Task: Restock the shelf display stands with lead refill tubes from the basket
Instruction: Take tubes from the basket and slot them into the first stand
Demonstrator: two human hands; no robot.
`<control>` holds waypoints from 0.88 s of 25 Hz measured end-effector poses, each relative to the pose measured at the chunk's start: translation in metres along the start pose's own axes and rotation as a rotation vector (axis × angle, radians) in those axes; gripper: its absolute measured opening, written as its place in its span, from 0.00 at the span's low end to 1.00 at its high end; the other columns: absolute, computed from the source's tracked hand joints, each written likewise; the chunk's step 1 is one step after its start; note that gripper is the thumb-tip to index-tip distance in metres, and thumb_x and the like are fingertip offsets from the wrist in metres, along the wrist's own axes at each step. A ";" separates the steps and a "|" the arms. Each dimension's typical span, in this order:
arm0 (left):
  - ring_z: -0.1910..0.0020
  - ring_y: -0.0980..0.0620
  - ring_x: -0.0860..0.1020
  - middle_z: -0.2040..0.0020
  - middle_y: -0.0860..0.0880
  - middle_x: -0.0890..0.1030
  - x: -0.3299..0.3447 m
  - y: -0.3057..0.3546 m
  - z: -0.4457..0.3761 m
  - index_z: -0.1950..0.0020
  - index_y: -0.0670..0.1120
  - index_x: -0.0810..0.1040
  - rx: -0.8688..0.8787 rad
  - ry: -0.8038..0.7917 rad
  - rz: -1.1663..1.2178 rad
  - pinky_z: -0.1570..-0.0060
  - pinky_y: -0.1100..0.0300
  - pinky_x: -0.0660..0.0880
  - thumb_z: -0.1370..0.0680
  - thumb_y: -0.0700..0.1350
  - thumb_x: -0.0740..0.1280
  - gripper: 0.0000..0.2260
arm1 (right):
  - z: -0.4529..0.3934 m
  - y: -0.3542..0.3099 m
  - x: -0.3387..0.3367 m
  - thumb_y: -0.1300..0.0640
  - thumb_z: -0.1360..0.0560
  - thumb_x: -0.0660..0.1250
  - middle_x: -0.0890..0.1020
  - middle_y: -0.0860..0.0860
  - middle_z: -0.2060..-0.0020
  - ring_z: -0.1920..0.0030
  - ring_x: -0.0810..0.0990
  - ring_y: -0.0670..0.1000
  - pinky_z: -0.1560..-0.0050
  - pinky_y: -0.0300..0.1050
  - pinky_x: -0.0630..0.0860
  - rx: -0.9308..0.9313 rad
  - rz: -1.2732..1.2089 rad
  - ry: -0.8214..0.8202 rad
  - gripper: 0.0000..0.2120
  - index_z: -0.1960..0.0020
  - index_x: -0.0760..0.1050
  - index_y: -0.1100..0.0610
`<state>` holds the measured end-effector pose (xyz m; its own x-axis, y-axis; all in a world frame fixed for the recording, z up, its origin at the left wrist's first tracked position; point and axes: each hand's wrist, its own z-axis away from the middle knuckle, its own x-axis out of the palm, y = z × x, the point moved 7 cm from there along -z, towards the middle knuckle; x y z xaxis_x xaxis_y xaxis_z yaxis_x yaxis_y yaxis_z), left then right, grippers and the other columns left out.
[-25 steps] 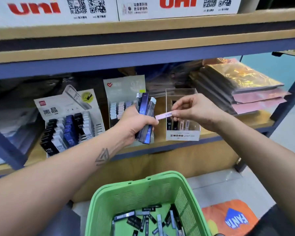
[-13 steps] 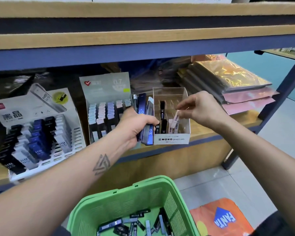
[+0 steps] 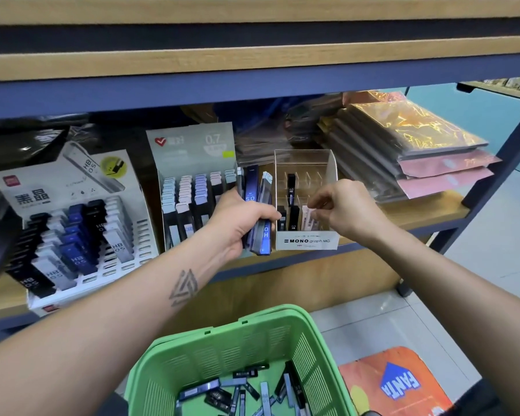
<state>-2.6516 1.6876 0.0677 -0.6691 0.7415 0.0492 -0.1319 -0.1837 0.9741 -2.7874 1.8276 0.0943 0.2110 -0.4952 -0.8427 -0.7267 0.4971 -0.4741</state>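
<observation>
Gripping a bundle of blue tubes (image 3: 260, 211) in the left hand (image 3: 240, 223), pinching a pink tube (image 3: 308, 217) with the right hand (image 3: 342, 210) inside the clear stand (image 3: 306, 240) at twelve o'clock from the green basket (image 3: 240, 349).

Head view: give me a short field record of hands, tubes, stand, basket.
left hand: grips a bundle of blue lead tubes
right hand: pinches a pale pink tube, standing in the front row of the stand
stand: clear MONO display stand, few tubes inside
basket: green basket, loose tubes on its floor
</observation>
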 end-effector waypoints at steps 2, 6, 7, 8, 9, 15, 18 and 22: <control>0.69 0.47 0.82 0.63 0.43 0.82 -0.001 -0.001 0.001 0.49 0.41 0.78 -0.009 -0.007 0.007 0.68 0.57 0.78 0.33 0.28 0.75 0.17 | 0.002 0.001 0.004 0.62 0.25 0.75 0.81 0.48 0.62 0.59 0.80 0.45 0.63 0.25 0.66 0.018 -0.008 -0.004 0.05 0.50 0.85 0.57; 0.70 0.48 0.82 0.64 0.44 0.82 0.000 -0.004 0.002 0.44 0.39 0.77 -0.049 -0.038 0.067 0.69 0.56 0.79 0.33 0.28 0.75 0.19 | 0.005 0.000 0.010 0.63 0.25 0.74 0.81 0.48 0.61 0.56 0.81 0.49 0.56 0.35 0.72 0.013 0.007 -0.031 0.05 0.50 0.85 0.57; 0.70 0.49 0.82 0.64 0.44 0.82 0.000 -0.005 0.002 0.44 0.39 0.78 -0.063 -0.050 0.094 0.69 0.56 0.79 0.32 0.29 0.75 0.19 | 0.006 0.000 0.011 0.63 0.25 0.74 0.81 0.48 0.61 0.55 0.82 0.49 0.55 0.37 0.72 0.011 0.013 -0.038 0.05 0.50 0.84 0.57; 0.70 0.49 0.82 0.64 0.44 0.83 0.001 -0.006 0.002 0.44 0.39 0.78 -0.075 -0.068 0.126 0.69 0.56 0.78 0.31 0.29 0.75 0.18 | 0.006 -0.001 0.010 0.63 0.25 0.73 0.81 0.48 0.60 0.54 0.82 0.50 0.54 0.38 0.74 0.006 0.024 -0.033 0.06 0.49 0.84 0.57; 0.70 0.49 0.82 0.64 0.44 0.83 0.003 -0.006 0.002 0.44 0.38 0.78 -0.085 -0.090 0.158 0.69 0.57 0.78 0.31 0.29 0.75 0.17 | 0.006 -0.003 0.008 0.63 0.24 0.73 0.83 0.49 0.59 0.54 0.82 0.50 0.53 0.40 0.76 -0.010 0.048 -0.006 0.06 0.48 0.84 0.56; 0.63 0.45 0.83 0.59 0.40 0.83 0.008 -0.002 0.001 0.43 0.36 0.79 -0.073 -0.138 0.227 0.60 0.53 0.80 0.29 0.32 0.75 0.15 | 0.008 -0.036 0.005 0.65 0.25 0.73 0.86 0.53 0.56 0.56 0.85 0.47 0.55 0.43 0.80 0.061 -0.611 -0.187 0.10 0.46 0.82 0.57; 0.53 0.37 0.85 0.48 0.34 0.84 0.006 0.003 0.002 0.40 0.35 0.77 -0.040 -0.089 0.268 0.55 0.42 0.82 0.29 0.30 0.74 0.19 | 0.016 -0.054 0.023 0.61 0.30 0.80 0.83 0.59 0.49 0.55 0.84 0.53 0.52 0.53 0.84 0.061 -0.709 -0.414 0.20 0.41 0.77 0.58; 0.60 0.39 0.85 0.53 0.34 0.82 -0.004 0.017 -0.001 0.40 0.35 0.75 0.061 0.004 0.275 0.64 0.44 0.82 0.28 0.29 0.74 0.18 | 0.009 -0.063 0.027 0.67 0.32 0.79 0.83 0.62 0.57 0.60 0.85 0.54 0.57 0.50 0.84 0.085 -0.760 -0.380 0.20 0.43 0.75 0.63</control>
<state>-2.6522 1.6807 0.0836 -0.6763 0.6670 0.3126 0.0990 -0.3381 0.9359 -2.7297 1.7892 0.0990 0.8372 -0.4512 -0.3092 -0.2505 0.1862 -0.9500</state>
